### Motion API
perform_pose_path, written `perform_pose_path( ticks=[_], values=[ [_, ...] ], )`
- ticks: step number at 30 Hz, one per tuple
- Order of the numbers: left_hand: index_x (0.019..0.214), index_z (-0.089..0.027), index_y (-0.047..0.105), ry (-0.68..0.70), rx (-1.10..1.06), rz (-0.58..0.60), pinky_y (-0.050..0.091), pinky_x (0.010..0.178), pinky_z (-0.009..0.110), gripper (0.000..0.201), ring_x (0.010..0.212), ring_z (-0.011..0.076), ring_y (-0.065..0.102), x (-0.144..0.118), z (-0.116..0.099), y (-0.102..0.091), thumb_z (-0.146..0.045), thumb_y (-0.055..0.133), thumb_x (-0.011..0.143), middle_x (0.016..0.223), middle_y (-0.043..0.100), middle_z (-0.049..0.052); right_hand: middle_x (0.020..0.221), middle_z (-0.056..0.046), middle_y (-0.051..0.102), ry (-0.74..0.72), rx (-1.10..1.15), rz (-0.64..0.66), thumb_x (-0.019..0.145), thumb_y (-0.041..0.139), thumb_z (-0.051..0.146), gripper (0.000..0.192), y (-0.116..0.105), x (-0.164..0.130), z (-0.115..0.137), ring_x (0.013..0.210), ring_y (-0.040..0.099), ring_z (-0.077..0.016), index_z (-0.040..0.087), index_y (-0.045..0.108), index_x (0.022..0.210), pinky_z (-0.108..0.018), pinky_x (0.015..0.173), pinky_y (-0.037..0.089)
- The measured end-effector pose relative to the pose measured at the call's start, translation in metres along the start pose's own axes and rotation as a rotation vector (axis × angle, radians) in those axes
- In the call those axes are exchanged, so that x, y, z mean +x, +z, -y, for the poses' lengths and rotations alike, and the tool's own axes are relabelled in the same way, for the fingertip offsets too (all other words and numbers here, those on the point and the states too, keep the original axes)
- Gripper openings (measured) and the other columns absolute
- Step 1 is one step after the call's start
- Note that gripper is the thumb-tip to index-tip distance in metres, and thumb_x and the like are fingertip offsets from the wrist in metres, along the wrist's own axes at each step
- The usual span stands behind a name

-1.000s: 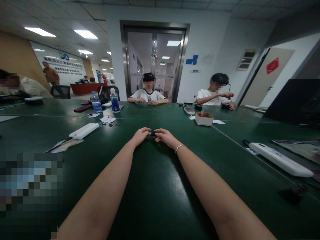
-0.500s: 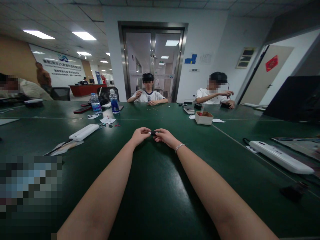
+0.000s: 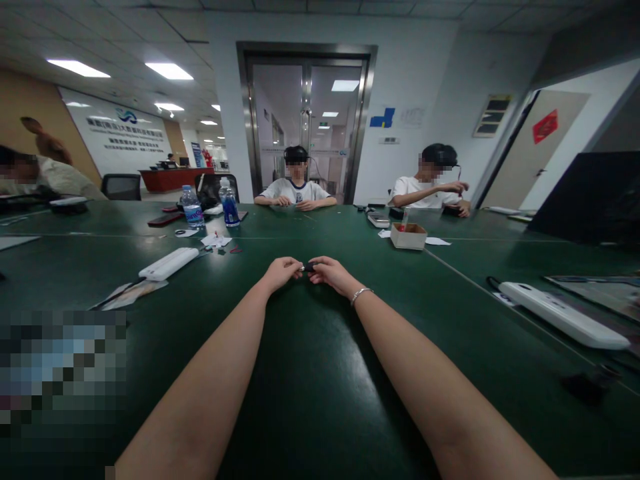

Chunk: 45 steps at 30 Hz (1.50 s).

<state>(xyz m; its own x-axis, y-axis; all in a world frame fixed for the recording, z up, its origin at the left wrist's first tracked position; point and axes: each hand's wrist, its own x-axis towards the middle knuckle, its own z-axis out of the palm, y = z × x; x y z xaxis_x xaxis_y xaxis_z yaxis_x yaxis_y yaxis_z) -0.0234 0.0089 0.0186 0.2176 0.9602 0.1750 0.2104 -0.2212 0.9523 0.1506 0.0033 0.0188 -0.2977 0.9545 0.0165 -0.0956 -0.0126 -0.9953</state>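
Head view, your left hand: your left hand (image 3: 281, 272) lay far out on the green table (image 3: 310, 373), fingers curled and pinching one end of a small dark object (image 3: 309, 267).
Head view, your right hand: your right hand (image 3: 330, 272), a bracelet (image 3: 361, 293) at its wrist, pinched the other end, so both hands met fingertip to fingertip.
Where the thing was: the small dark object sat between your two hands, just above the tabletop; it was too small to tell what it was.
What changed: almost nothing since a second ago. Your hands and the object kept their place and grip; only the camera shifted slightly.
What that meant: I judged you were in the middle of a fine, steady two-handed hold, not a reach or a release.
Around you: a white power strip (image 3: 168, 263) and paper scraps lay well to your left, another white power strip (image 3: 564, 323) to your right, a small cardboard box (image 3: 409, 236) and two water bottles (image 3: 192, 207) farther off.
Other people: two seated people across the table worked with their own hands, well apart from yours.
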Motion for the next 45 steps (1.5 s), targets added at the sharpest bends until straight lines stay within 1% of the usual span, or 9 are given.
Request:
perform_pose_path(
  ticks=[5, 17, 20, 24, 29, 34, 38, 42, 45],
  values=[
    [0.100, -0.011, 0.054, -0.023, -0.036, 0.044, 0.041, 0.056, 0.023, 0.026, 0.054, 0.0113, 0.056, 0.0019, -0.0004, 0.0025, -0.022, 0.053, 0.077, 0.058, 0.061, 0.001, 0.059, -0.002, 0.062, 0.006, -0.007, 0.006, 0.085, 0.045, 0.001, 0.016, -0.0001, -0.0003, 0.0004, 0.048, 0.061, -0.0087, 0.012, 0.052, 0.095, -0.016, 0.049, 0.053],
    [0.090, -0.012, 0.055, 0.026, 0.037, 0.022, 0.035, 0.048, 0.020, 0.016, 0.046, 0.0080, 0.047, 0.0055, 0.0058, 0.0011, -0.020, 0.046, 0.080, 0.053, 0.054, -0.002, 0.065, 0.001, 0.060, -0.053, -0.027, 0.086, 0.077, 0.053, -0.001, 0.026, 0.0000, -0.0068, 0.0048, 0.053, 0.061, -0.0075, 0.015, 0.055, 0.098, -0.016, 0.053, 0.053],
    [0.089, -0.013, 0.055, 0.025, 0.011, 0.016, 0.036, 0.049, 0.021, 0.015, 0.045, 0.0078, 0.047, 0.0051, 0.0038, 0.0003, -0.020, 0.048, 0.078, 0.052, 0.054, -0.002, 0.070, 0.000, 0.061, -0.029, -0.019, 0.096, 0.082, 0.056, 0.007, 0.020, 0.0004, -0.0071, 0.0065, 0.053, 0.061, -0.0078, 0.015, 0.053, 0.100, -0.017, 0.051, 0.052],
    [0.085, -0.013, 0.055, 0.001, -0.008, 0.025, 0.033, 0.047, 0.021, 0.013, 0.043, 0.0077, 0.045, 0.0033, -0.0006, -0.0006, -0.021, 0.052, 0.075, 0.050, 0.053, -0.003, 0.063, 0.000, 0.059, 0.001, -0.110, 0.095, 0.084, 0.056, 0.013, 0.009, -0.0007, -0.0039, 0.0056, 0.044, 0.055, -0.0068, 0.013, 0.053, 0.093, -0.015, 0.040, 0.046],
    [0.084, -0.013, 0.056, 0.001, 0.011, 0.034, 0.031, 0.047, 0.021, 0.015, 0.042, 0.0079, 0.043, 0.0030, -0.0002, -0.0014, -0.024, 0.055, 0.073, 0.049, 0.054, -0.003, 0.066, 0.005, 0.056, -0.045, -0.107, 0.148, 0.072, 0.066, 0.003, 0.035, -0.0014, -0.0033, 0.0054, 0.046, 0.055, -0.0057, 0.017, 0.050, 0.100, -0.014, 0.042, 0.047],
    [0.082, -0.013, 0.055, -0.012, -0.010, 0.030, 0.031, 0.046, 0.021, 0.013, 0.041, 0.0075, 0.042, 0.0026, -0.0009, -0.0010, -0.022, 0.054, 0.074, 0.048, 0.054, -0.002, 0.063, 0.001, 0.057, 0.006, -0.147, 0.098, 0.086, 0.055, 0.020, 0.013, -0.0003, -0.0039, 0.0063, 0.042, 0.052, -0.0063, 0.015, 0.049, 0.095, -0.014, 0.036, 0.043],
    [0.083, -0.012, 0.055, -0.017, -0.006, 0.033, 0.030, 0.046, 0.021, 0.012, 0.040, 0.0073, 0.042, 0.0025, -0.0017, -0.0011, -0.020, 0.052, 0.075, 0.048, 0.054, -0.002, 0.072, 0.005, 0.055, -0.040, -0.101, 0.107, 0.073, 0.066, 0.009, 0.044, -0.0006, -0.0040, 0.0064, 0.044, 0.055, -0.0056, 0.021, 0.040, 0.107, -0.014, 0.038, 0.046],
    [0.082, -0.013, 0.054, -0.008, -0.009, 0.024, 0.031, 0.046, 0.020, 0.011, 0.041, 0.0076, 0.044, 0.0026, -0.0013, -0.0012, -0.021, 0.054, 0.074, 0.049, 0.054, -0.003, 0.066, 0.002, 0.055, 0.008, -0.167, 0.088, 0.084, 0.055, 0.020, 0.019, 0.0002, -0.0034, 0.0057, 0.040, 0.051, -0.0057, 0.017, 0.044, 0.099, -0.013, 0.033, 0.041],
    [0.081, -0.014, 0.054, -0.014, -0.010, 0.024, 0.030, 0.046, 0.020, 0.013, 0.041, 0.0076, 0.043, 0.0026, -0.0014, -0.0010, -0.023, 0.057, 0.073, 0.049, 0.054, -0.003, 0.076, 0.003, 0.056, -0.049, -0.161, 0.085, 0.076, 0.061, 0.009, 0.033, 0.0005, -0.0041, 0.0057, 0.042, 0.053, -0.0048, 0.019, 0.042, 0.101, -0.013, 0.035, 0.042]
  ],
)
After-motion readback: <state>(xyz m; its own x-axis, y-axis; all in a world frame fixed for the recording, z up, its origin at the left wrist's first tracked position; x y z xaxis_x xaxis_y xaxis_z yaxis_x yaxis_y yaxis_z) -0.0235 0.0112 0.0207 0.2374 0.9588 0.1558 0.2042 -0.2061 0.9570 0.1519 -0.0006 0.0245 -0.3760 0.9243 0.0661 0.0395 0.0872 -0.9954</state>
